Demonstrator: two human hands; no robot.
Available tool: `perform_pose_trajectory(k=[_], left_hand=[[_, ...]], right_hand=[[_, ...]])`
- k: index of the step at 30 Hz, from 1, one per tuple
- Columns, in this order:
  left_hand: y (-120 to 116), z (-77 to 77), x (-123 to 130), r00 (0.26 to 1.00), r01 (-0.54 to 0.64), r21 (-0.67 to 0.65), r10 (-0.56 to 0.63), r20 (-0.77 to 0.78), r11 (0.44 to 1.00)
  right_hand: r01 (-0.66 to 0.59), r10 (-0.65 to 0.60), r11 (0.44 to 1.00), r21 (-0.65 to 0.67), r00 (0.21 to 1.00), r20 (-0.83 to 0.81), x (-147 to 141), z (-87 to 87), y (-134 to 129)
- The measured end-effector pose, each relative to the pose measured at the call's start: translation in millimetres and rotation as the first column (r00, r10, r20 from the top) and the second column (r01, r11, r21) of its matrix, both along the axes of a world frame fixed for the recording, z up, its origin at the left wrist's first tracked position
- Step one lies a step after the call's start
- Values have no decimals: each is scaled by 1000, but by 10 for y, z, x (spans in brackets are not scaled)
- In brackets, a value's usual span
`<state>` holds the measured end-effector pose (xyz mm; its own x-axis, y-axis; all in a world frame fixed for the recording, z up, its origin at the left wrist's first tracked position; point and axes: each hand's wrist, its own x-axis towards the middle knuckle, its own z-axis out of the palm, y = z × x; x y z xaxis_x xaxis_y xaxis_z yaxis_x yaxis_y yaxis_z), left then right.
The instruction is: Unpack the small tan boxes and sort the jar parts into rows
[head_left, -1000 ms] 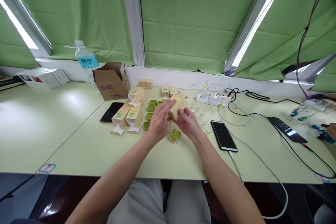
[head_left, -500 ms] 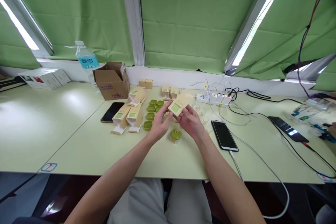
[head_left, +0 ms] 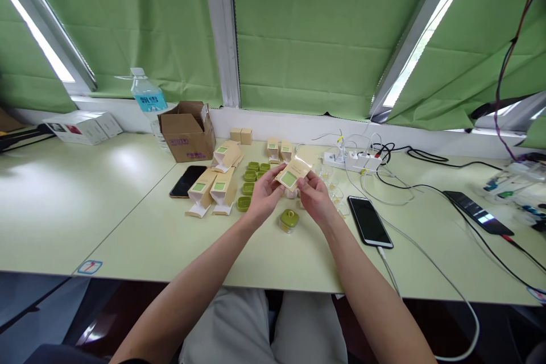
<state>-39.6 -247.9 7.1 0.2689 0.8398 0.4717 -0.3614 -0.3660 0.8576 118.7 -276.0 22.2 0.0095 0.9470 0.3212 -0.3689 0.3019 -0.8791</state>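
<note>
Between my hands is a small tan cardboard box with a green square on its face, held tilted above the table. My left hand grips its left edge, and my right hand closes on its right side. Just below them on the table stands a small clear jar with a green lid. Left of my hands lie several green lids, partly hidden by my left hand. Several clear containers stand to the right, partly covered by my right hand. Folded-open tan boxes lie farther left.
A brown carton and a water bottle stand at the back left. A dark phone lies by the boxes. To the right are a cabled phone, a white power strip, another dark device and loose cables.
The tan box is turned a little in my hands, with both hands still on it. The whole view has shifted slightly, so the table things appear farther right.
</note>
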Motion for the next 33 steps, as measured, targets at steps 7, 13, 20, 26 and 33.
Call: perform_pose_trajectory(k=[7,13,20,26,33], left_hand=[[9,-23,19,996,56,-126,-46,78,990],[-69,15,24,990,106,-113,-94,105,988],[-20,-12,8,995,75,-130,-66,72,989],[-31,-14,12,975,159,-127,-136,175,979],[-106,61,12,984,100,-160,-74,160,982]], right_hand=[[38,-38,999,8,999,-10,-13,-24,19],[51,-53,998,-28,994,-93,15,-15,44],[10,-16,999,-49,992,-126,5,-22,43],[4,-15,998,-67,987,-163,26,-48,60],[7,-18,998,-59,984,-178,16,-47,50]])
